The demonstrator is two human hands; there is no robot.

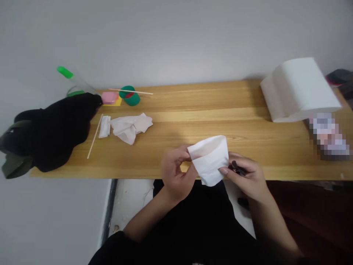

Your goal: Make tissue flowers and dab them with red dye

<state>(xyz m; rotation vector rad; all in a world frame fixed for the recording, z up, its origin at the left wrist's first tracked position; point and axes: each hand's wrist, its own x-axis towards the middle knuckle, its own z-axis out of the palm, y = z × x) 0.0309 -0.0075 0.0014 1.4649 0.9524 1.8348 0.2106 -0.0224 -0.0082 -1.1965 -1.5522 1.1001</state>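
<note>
The left hand (175,173) pinches the upper-left corner of a folded white paper tissue (211,159). The right hand (244,175) grips its lower-right edge and also holds a small dark object (237,169), not identifiable. The tissue is held at the near edge of the wooden table (193,106). It appears partly folded, with further folding likely remaining. Its long axis runs upper-left to lower-right. Beyond the left hand lies a crumpled white tissue (131,127); beyond the right, a white paper roll (299,88).

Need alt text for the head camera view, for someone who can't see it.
Both hands hold a folded white tissue over the front edge of a wooden table: left hand pinching its left corner, right hand also gripping a small dark object. A crumpled tissue lies further left.
</note>
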